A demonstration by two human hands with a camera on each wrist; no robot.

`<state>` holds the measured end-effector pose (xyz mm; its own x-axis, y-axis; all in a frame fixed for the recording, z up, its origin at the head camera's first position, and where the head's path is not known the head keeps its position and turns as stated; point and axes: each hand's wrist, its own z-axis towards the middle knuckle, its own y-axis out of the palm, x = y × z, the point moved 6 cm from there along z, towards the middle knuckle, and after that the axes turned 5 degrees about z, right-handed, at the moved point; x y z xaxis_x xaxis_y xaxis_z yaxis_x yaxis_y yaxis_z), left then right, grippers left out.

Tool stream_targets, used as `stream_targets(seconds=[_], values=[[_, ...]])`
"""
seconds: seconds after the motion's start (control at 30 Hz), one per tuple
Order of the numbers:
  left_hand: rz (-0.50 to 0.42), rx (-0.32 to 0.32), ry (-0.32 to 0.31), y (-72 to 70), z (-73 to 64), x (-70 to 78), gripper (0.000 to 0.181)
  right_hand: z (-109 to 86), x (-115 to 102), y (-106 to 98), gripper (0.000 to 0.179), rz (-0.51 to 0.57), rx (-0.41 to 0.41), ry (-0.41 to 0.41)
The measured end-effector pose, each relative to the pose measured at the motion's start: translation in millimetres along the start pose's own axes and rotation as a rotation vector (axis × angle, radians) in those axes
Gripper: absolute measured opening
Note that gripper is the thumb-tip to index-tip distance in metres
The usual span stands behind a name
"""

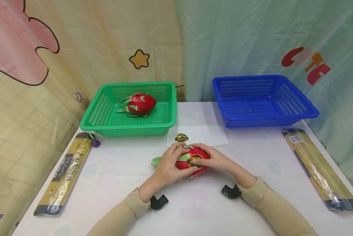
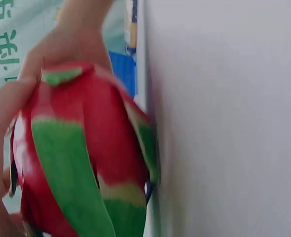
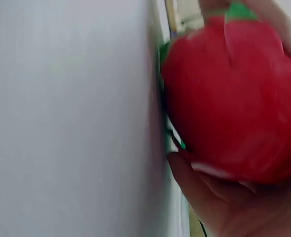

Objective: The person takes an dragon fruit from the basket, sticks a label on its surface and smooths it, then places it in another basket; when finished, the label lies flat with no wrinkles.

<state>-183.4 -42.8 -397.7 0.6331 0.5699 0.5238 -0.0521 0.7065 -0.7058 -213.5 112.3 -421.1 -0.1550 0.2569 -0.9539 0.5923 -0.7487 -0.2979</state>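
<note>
Six o'clock from the white sheet (image 1: 207,136), we grip the dragon fruit (image 1: 196,152), left hand (image 1: 170,166) curled round from nine, right hand (image 1: 217,159) from three, seemingly pressing its label (image 1: 191,162), which probably calls for smoothing next.

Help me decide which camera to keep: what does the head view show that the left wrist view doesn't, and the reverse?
Only head: the green basket, the dragon fruit inside it, and the label on the white sheet.
Only left wrist: green characters printed on the curtain.
Both: the left hand and right hand holding the other dragon fruit, plus the blue basket, partly seen from the wrist.
</note>
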Motion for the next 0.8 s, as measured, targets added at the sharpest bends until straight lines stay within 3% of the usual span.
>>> stream_targets(seconds=[0.13, 0.4, 0.63, 0.8], values=[[0.017, 0.079, 0.006, 2.3, -2.3, 0.9, 0.052, 0.6, -2, 6, 0.053, 0.020, 0.051, 0.005], [0.085, 0.152, -0.033, 7.3, -3.9, 3.3, 0.059, 1.4, -5, 11, 0.054, 0.003, 0.154, 0.053], [0.104, 0.192, -0.004, 7.0, -5.3, 8.1, 0.060, 1.2, -7, 16, 0.054, -0.049, 0.267, 0.108], [0.064, 0.177, -0.011, 7.3, -6.0, 6.0, 0.060, 1.4, -5, 17, 0.049, -0.032, 0.254, 0.070]])
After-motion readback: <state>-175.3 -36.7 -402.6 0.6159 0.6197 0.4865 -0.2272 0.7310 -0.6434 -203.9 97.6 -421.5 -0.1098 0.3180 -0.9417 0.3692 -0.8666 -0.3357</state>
